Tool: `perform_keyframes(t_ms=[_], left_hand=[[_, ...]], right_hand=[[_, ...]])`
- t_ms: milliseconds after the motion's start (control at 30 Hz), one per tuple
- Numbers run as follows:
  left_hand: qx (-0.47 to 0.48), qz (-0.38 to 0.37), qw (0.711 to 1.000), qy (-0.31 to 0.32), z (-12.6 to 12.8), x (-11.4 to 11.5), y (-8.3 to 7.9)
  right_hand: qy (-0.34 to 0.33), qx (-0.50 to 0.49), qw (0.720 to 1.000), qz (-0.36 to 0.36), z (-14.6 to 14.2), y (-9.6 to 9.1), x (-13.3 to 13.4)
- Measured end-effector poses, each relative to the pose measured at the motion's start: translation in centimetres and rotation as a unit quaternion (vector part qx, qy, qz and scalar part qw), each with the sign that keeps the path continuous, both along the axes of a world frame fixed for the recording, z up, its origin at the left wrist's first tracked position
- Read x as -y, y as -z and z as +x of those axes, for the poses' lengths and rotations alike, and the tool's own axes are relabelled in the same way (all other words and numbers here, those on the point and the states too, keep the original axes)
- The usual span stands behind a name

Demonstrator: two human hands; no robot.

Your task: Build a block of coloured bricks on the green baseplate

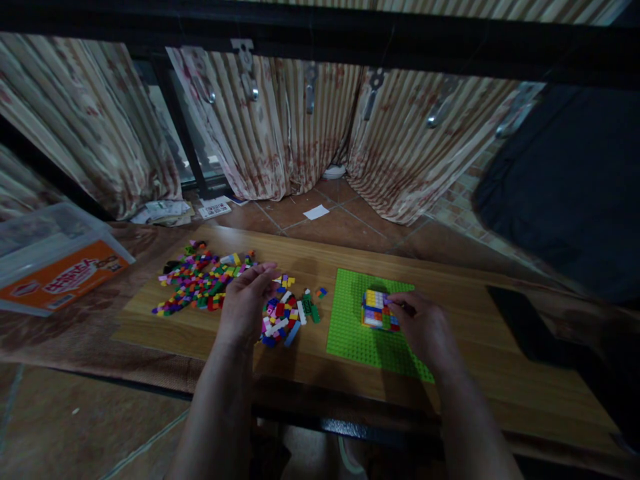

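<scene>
Your brick build (pixel 375 310), a low block of white, yellow, purple, orange and red pieces, sits on the green baseplate (pixel 345 320), inside its edges. Your right hand (pixel 425 323) reaches in from the right, thumb and fingers drawn together at the build's right side; whether they pinch a loose brick you cannot tell from here. Studs show to the left of the build and on the near side, while your right hand covers part of the plate's right edge.

Your left hand (pixel 250 290) is over the loose bricks, fingers curled and thumb close to the forefinger; you cannot tell whether a piece is between them. Beside it lie the nearer pile (pixel 283 313) and, farther left, the larger pile (pixel 210 280). A narrow strip of the wooden tabletop (pixel 465 313) separates the nearer pile from the baseplate, with a small blue-and-orange piece (pixel 321 292) on it. To the plate's right, wood runs to a dark flat object (pixel 525 327); a thinner band of wood lies before the near edge.

At far left, the clear plastic box (pixel 55 227) bears an orange label (pixel 65 277) with large white characters and a barcode, too blurred to read. Beyond the tabletop, a sheet (pixel 214 209) on the floor carries an unreadable black-and-white print.
</scene>
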State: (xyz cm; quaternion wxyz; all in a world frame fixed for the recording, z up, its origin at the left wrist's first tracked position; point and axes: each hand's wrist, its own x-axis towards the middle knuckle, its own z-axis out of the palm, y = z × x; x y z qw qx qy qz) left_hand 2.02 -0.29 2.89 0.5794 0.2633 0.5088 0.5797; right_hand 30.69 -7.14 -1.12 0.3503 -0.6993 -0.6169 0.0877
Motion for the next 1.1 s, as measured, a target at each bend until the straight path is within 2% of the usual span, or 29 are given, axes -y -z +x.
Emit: perform_keyframes(t_ms=[300,700,1100], left_hand=[[-0.014,0.006,1.000,0.002,0.0,0.1,-0.2],[-0.009,0.004,1.000,0.007,-0.1,0.1,-0.2],[-0.017,0.006,1.000,0.005,-0.1,0.1,-0.3]], right_hand=[[0.021,-0.037,0.999,0.018,-0.1,0.3,-0.1],[0.054,-0.214,0.975,0.017,0.6,1.5,-0.6],[0.045,-0.179,0.983,0.011,0.7,1.6,-0.4]])
